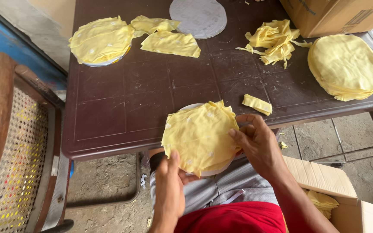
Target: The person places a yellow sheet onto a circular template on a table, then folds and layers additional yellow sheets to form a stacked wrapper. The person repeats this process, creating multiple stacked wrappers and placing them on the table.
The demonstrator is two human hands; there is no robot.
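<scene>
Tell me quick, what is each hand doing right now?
Left hand: closed on the lower edge of the yellow cloth-covered disc.
Right hand: fingers gripping the same disc at its right edge.

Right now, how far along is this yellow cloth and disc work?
Looks done: a tall stack of yellow covered discs at the table's right end. In hand: left hand and right hand grip a white disc with yellow cloth draped over it. Apparently left: another draped disc, loose cloth pieces, a bare grey disc.
</scene>
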